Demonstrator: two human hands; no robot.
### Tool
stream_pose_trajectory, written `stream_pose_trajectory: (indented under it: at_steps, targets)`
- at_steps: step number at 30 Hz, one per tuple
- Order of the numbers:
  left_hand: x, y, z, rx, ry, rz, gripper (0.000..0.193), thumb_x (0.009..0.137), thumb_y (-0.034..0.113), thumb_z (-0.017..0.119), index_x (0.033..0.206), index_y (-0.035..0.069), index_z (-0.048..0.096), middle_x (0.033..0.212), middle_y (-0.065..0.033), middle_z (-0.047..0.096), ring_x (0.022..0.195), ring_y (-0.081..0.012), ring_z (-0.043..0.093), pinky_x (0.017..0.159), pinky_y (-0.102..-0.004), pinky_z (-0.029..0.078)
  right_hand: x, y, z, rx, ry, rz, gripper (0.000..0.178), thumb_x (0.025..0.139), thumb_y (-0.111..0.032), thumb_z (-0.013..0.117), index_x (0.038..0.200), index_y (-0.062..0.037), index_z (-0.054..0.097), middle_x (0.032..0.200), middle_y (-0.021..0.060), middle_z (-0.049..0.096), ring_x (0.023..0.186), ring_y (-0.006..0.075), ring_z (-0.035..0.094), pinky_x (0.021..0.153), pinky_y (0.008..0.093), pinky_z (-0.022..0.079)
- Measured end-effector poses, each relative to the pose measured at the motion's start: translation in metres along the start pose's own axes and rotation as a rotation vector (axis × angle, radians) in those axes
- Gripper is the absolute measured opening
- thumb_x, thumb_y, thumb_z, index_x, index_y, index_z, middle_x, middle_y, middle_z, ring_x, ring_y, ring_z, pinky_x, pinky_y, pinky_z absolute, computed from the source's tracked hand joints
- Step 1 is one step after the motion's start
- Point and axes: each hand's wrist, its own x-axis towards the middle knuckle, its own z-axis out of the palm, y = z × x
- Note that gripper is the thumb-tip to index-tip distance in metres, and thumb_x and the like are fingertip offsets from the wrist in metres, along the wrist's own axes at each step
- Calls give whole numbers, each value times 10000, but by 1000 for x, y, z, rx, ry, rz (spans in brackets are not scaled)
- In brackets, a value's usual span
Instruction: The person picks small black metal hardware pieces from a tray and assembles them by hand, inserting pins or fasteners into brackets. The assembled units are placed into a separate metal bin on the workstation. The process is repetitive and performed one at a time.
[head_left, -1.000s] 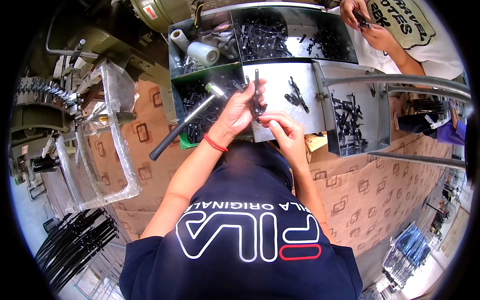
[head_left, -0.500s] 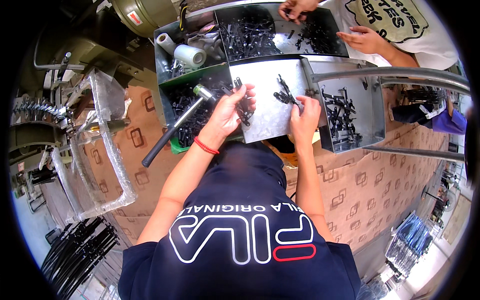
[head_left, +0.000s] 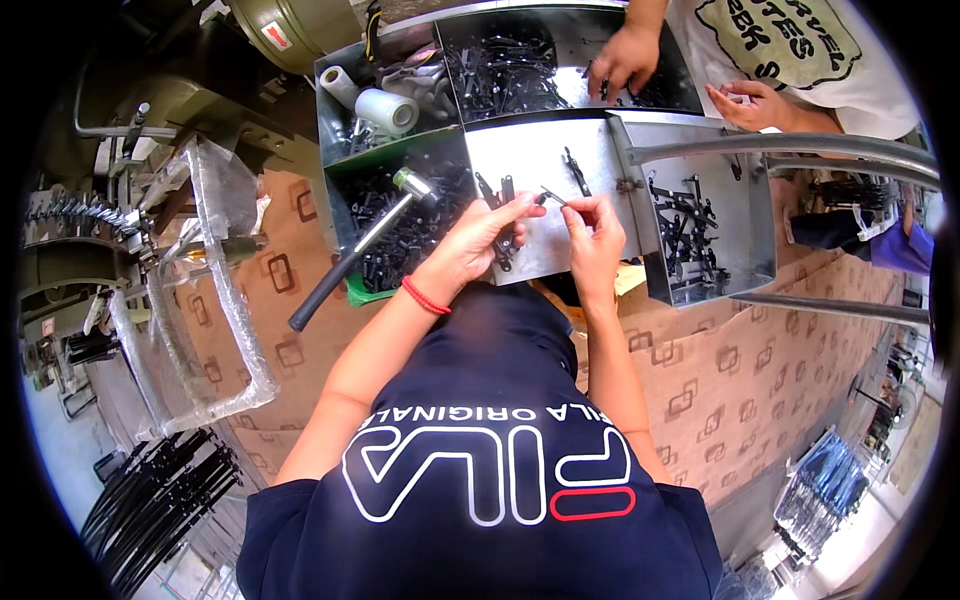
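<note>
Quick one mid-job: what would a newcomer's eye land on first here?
Probably the hammer, slanting over the left bin, its dark grip sticking out past the edge. Next, the bright plate at upper middle, where the left hand holds black parts and the right hand pinches a thin piece. The white rolls at upper left and the red bracelet also stand out.

Brightly lit brown flooring [head_left: 715, 385], patterned with overlapping squares, spreads out; an olive-green machine [head_left: 312, 22] stands upper left.
</note>
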Motion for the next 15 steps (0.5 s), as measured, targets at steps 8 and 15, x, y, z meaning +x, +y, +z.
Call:
stream_pose_trajectory:
  at_steps: [8, 15]
  targets:
    - [-2, 6, -5, -83, -100, 19, 245, 815, 49, 559, 1050, -14, 526, 726, 20, 476, 561, -30, 449, 513, -186, 419, -4, -11, -2, 427, -225, 119, 166, 746, 19, 557, 911, 6, 545, 861, 43, 561, 798, 91, 528, 697, 227, 424]
    - [-3, 1, -8, -58, -79, 4, 232, 789, 30, 581, 1009, -16, 525, 705, -2, 483, 560, -56, 447, 507, -190, 407, -3, -31, -1, -64, -302, -124, 243, 723, -13, 605, 957, -10, 538, 869, 91, 561, 769, 172, 554, 672, 271, 443]
